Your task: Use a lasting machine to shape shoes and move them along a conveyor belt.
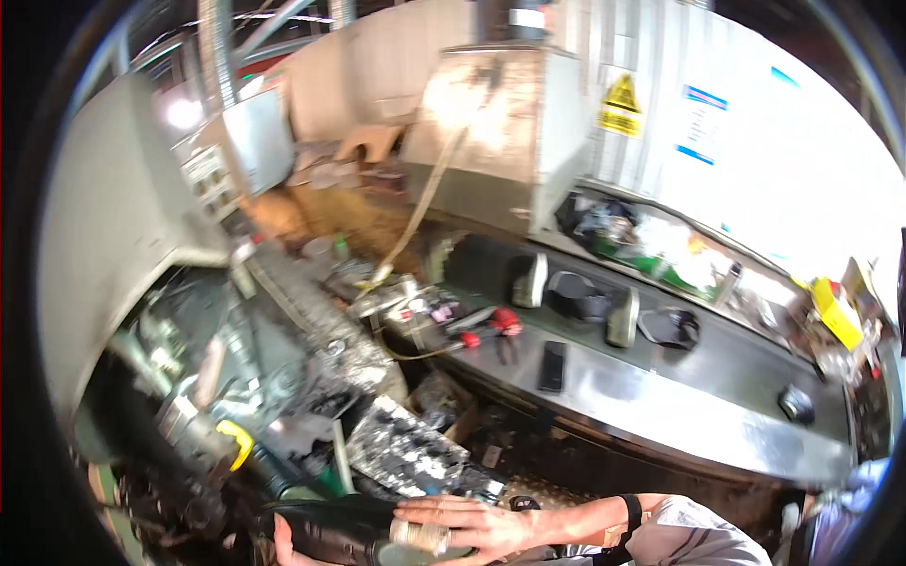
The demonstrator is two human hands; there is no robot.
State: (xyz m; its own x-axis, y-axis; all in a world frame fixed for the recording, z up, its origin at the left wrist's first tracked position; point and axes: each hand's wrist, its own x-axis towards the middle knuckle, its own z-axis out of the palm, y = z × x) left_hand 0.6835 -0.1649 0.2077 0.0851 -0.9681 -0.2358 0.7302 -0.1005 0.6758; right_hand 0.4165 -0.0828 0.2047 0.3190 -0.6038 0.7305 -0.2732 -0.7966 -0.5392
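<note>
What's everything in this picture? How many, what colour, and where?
Bench: one, silvery, right
Pale pieces: two, whitish, bench
Rounded pieces: two, black, bench
Small lump: one, black, bench's right
Phone-shaped slab: one, black, bench's front
Tool: one, red and dark, bench's left
Box: one, yellow, far right
Warning sign: one, yellow and black, upper middle
Poster: one, white and blue, upper right
Metal hood: one, silvery, upper middle
Machine housing: one, grey, far left
Handle: one, yellow, lower left
Clutter: uncounted (blurred), mixed, left
Long piece: one, black, bottom
Cylinder: one, cream, bottom
Wristband: one, black, bottom
Left hand: one, bare, at the long piece
Right hand: one, bare, on the cylinder
</note>
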